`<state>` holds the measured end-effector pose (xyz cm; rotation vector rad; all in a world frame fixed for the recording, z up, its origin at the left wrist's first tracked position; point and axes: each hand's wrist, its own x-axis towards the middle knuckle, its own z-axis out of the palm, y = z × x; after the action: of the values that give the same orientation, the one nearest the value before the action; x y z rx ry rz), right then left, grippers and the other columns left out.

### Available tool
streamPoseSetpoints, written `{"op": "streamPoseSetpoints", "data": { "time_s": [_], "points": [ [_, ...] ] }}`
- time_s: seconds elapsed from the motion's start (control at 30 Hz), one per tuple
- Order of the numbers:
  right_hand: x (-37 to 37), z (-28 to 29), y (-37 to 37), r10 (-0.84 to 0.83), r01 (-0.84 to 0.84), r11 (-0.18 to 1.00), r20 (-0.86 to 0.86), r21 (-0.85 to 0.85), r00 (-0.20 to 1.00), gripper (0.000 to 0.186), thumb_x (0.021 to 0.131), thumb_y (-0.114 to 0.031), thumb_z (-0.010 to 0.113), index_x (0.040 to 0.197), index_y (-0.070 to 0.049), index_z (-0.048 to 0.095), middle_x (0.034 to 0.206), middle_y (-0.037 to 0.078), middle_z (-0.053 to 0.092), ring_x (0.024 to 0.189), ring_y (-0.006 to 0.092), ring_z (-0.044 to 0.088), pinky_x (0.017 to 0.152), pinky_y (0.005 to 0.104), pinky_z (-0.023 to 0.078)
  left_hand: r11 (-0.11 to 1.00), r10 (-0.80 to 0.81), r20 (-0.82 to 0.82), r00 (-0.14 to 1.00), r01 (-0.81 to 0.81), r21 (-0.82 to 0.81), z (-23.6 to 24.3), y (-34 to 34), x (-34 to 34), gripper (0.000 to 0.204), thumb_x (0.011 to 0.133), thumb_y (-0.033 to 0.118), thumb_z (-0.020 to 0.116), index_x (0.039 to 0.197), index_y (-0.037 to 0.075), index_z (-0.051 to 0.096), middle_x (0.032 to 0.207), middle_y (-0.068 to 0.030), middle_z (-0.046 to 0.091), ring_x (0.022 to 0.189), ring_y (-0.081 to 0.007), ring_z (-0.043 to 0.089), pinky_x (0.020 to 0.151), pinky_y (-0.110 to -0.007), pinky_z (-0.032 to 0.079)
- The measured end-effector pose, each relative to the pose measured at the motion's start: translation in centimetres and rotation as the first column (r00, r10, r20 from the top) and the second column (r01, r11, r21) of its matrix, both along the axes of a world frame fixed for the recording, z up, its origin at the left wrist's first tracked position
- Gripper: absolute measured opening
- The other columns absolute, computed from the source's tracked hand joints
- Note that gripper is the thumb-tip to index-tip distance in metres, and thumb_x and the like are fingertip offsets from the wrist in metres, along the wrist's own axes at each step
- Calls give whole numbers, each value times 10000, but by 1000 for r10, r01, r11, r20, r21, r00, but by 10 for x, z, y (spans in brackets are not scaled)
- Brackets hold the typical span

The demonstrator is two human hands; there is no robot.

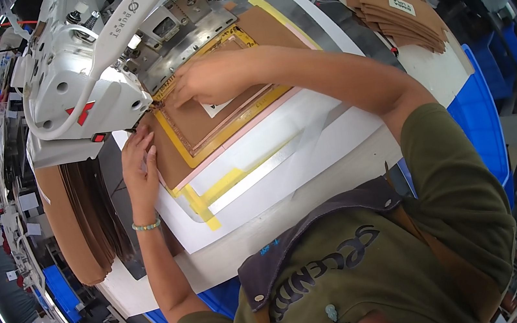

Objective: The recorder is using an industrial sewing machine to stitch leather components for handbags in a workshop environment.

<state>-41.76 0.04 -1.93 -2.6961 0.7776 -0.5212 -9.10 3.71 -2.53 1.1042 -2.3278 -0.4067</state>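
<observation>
My right hand [215,79] reaches across a yellow-edged template frame [196,158], its fingers stretched out and slightly bent, the tips on the brown sheet [192,128] inside. A white label [216,109] on that sheet is partly covered by the hand. At the sheet's left edge rests my left hand [140,164], fingers extended beside the machine, thumb along the brown margin; it shows no grip on anything. The white sewing machine [85,86] stands over the frame's far left corner, with a metal clamp plate [189,30] above the frame's far side. Its needle area is hard to make out.
A stack of brown panels [86,217] stands to the left, and more brown pieces with a white label [392,10] lie at the far right. Yellow tape [225,182] marks the white board [262,187]. A blue bin [477,113] is beside the table on the right.
</observation>
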Motion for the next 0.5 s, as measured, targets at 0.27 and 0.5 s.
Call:
{"op": "streamPoseSetpoints", "data": {
  "time_s": [0.27,0.5],
  "points": [
    [-120,-9,45,-382,354,904,-82,-238,920,335,1034,-163,605,1338,-97,729,1440,48,664,1346,253,560,1162,422,455,996,-76,161,984,83,-41,19,34,-28,319,1013,66,647,1325,50,714,1477,-97,650,1450,-345,521,1207,-466,406],
    [-118,-30,58,-315,316,896,56,-312,947,383,1058,-309,616,1353,-86,717,1501,34,637,1402,251,527,1182,427,403,966,-238,260,936,256,-40,19,23,-80,460,1005,89,647,1465,74,628,1592,-95,555,1504,-347,465,1228,-473,383]
  ]
}}
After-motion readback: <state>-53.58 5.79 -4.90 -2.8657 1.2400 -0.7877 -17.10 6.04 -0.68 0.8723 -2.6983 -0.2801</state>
